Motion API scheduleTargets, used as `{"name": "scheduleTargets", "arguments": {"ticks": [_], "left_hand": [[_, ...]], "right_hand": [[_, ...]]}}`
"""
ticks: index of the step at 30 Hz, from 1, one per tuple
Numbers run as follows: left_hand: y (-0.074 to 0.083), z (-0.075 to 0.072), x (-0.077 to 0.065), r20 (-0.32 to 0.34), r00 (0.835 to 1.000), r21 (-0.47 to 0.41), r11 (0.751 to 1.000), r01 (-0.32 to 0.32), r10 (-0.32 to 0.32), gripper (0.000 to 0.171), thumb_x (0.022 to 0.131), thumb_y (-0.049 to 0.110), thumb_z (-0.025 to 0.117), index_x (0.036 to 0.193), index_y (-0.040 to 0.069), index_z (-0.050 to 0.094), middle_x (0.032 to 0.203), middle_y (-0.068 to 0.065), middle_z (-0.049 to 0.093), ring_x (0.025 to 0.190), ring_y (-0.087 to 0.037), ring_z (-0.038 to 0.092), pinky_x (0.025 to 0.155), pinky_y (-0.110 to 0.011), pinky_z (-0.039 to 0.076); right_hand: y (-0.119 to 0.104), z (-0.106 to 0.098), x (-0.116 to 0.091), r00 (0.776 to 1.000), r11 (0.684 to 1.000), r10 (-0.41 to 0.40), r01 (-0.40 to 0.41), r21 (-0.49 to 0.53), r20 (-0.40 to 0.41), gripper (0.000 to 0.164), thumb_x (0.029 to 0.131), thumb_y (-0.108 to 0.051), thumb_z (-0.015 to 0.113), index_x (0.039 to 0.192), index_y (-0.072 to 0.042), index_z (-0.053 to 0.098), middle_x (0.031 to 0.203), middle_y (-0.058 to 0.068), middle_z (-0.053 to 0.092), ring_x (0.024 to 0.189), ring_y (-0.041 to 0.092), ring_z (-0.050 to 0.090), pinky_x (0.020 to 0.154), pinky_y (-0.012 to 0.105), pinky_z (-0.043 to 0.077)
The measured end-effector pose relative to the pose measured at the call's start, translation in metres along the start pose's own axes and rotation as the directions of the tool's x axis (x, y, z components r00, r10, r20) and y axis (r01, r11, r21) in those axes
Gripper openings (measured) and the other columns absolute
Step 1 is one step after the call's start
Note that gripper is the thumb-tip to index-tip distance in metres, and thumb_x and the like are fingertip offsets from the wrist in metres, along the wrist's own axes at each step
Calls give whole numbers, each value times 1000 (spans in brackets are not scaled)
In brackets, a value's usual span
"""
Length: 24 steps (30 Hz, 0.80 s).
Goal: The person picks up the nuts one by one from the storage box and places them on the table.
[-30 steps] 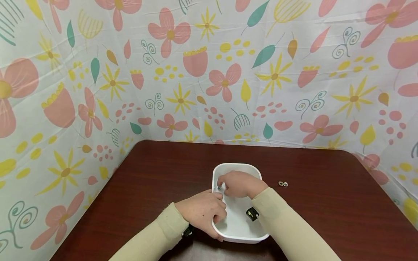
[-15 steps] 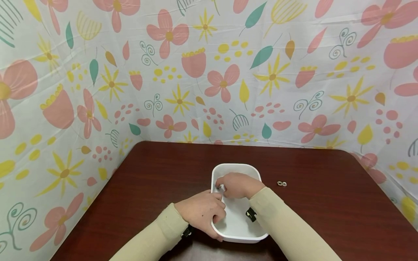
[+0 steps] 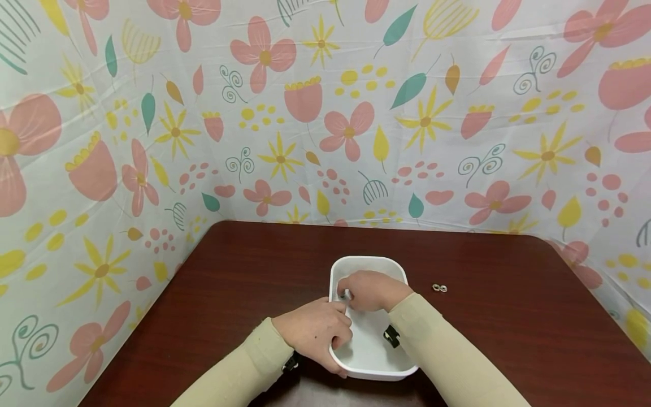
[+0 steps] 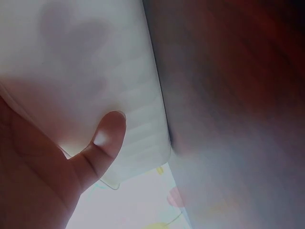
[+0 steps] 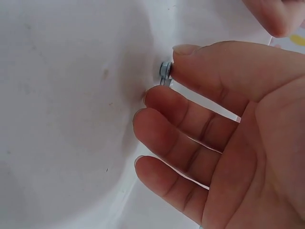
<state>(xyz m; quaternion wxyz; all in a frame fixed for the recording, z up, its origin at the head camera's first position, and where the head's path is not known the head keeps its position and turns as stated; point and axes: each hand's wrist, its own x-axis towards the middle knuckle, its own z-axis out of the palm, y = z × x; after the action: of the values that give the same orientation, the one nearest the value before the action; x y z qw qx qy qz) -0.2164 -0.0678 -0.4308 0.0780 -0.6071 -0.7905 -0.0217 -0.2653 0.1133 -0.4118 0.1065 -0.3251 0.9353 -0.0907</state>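
Note:
A white plastic bin [image 3: 373, 367] stands on the table. My left hand [image 3: 316, 332] grips its left wall, fingers over the rim inside. In the left wrist view the thumb [image 4: 112, 133] presses on the outer wall. My right hand [image 3: 375, 290] reaches into the bin near its left wall. Between its thumb and index finger it pinches a small silvery hex nut [image 5: 165, 69]. A second small metal piece [image 5: 167, 82] shows just below, partly hidden by the index finger. The other fingers are loosely bent over the bin's surface.
Two small metal nuts [image 3: 439, 288] lie side by side on the dark red table [image 3: 264, 254], right of the bin. A black wrist camera [image 3: 391, 336] shows below the right sleeve. A flower-printed cloth [image 3: 325, 141] hangs behind and to the left.
The right thumb and index finger have closed in on the nut, which has shifted slightly right and now shows between them. The left hand and the bin stay in place.

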Motion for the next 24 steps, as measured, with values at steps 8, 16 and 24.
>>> {"name": "scheduleTargets", "arguments": {"ticks": [8,16,24], "left_hand": [[0,0,0,-3,1000,2,1000,-3,3,49,62,75,62,54,31,41,63,24,34,74,2,33,68,-19,29],[0,1,0,-9,1000,10,1000,-5,5,49,61,75,62,54,31,41,63,24,34,75,1,33,67,-19,29],[0,1,0,-8,1000,15,1000,-4,4,49,61,75,62,54,31,41,63,24,34,75,2,33,68,-20,29]], "right_hand": [[2,1,-1,998,998,59,-59,-26,2,16,81,-8,61,86,-23,61,70,-14,53,64,9,49,61,28,41],[1,3,-2,997,997,77,-77,-22,24,18,79,-6,61,84,-24,59,70,-12,53,64,10,48,59,29,40],[-1,3,-2,997,998,65,-65,-13,31,21,75,-3,63,80,-23,59,71,-9,55,62,11,48,56,28,38]]}}
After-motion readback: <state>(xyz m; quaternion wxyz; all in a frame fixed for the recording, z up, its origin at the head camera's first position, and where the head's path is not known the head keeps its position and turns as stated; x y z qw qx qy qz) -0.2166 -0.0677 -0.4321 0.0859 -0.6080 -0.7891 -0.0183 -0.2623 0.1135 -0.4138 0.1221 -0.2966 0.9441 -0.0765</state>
